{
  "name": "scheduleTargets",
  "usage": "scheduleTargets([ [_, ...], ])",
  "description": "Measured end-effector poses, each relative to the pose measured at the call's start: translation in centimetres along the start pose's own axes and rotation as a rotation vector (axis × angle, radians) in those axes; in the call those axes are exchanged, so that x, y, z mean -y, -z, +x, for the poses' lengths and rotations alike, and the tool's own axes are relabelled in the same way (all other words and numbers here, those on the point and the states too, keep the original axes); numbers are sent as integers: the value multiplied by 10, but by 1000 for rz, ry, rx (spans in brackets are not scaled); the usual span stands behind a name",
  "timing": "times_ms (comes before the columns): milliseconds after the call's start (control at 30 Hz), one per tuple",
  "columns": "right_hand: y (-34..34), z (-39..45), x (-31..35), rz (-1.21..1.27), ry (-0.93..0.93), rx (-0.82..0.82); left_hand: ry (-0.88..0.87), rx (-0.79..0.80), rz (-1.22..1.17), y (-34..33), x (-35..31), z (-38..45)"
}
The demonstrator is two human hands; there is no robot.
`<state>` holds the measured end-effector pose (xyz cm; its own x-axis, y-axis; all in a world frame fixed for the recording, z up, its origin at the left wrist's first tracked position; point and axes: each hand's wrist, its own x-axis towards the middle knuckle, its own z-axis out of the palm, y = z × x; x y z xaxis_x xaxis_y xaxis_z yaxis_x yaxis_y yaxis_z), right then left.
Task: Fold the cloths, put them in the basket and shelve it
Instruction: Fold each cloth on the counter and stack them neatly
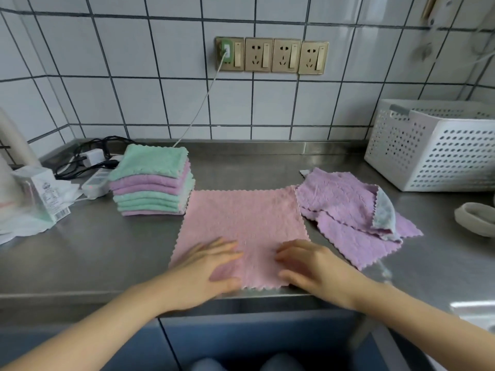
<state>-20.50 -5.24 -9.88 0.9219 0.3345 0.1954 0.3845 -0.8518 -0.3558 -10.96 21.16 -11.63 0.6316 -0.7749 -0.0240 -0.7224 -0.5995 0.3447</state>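
A pink cloth point(243, 218) lies spread flat on the steel counter point(93, 250), its near edge at the counter's front. My left hand point(203, 269) rests flat on its near left part, fingers straight. My right hand point(313, 266) lies on its near right part, fingers loosely bent on the fabric. To the right sits a crumpled purple cloth point(345, 210) with one grey-blue corner turned up. A stack of folded green and purple cloths point(152, 180) stands at the left. The white perforated basket point(434, 145) stands at the back right.
A power strip with black cables point(93, 170) and a plastic-wrapped pack point(34, 199) lie at the left. A pale bowl-like object point(474, 218) sits at the right edge. Wall sockets point(270, 54) are on the tiled wall; a white cable runs down from one.
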Motion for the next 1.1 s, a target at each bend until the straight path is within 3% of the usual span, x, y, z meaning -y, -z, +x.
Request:
scheduleTargets([
  [100, -2, -13, 8, -113, 58, 23, -27, -50, 67, -5, 4, -18],
  [267, 4, -27, 3, -320, 174, -23, -82, -270, 159, -3, 14, -41],
  [367, 5, -33, -11, -219, 58, -29, -33, -267, 157, 2, 19, -51],
  [533, 10, -31, -15, 28, -157, -286, 86, -244, 65, 7, 26, -56],
  [633, 17, -27, -11, 88, -265, -384, 92, -262, 183, 6, 15, -52],
  [733, 27, -26, -9, 65, -256, -380, 62, -363, 254, 4, 12, -48],
  [900, 41, -54, -8, 74, -228, -192, 96, -408, -41, 16, 22, -74],
  [1033, 63, -73, -7, 369, -259, -147, 134, -303, -406, 32, 13, -105],
  [1100, 69, -69, -5, 491, -297, -183, 152, -342, -634, 43, 9, -103],
])
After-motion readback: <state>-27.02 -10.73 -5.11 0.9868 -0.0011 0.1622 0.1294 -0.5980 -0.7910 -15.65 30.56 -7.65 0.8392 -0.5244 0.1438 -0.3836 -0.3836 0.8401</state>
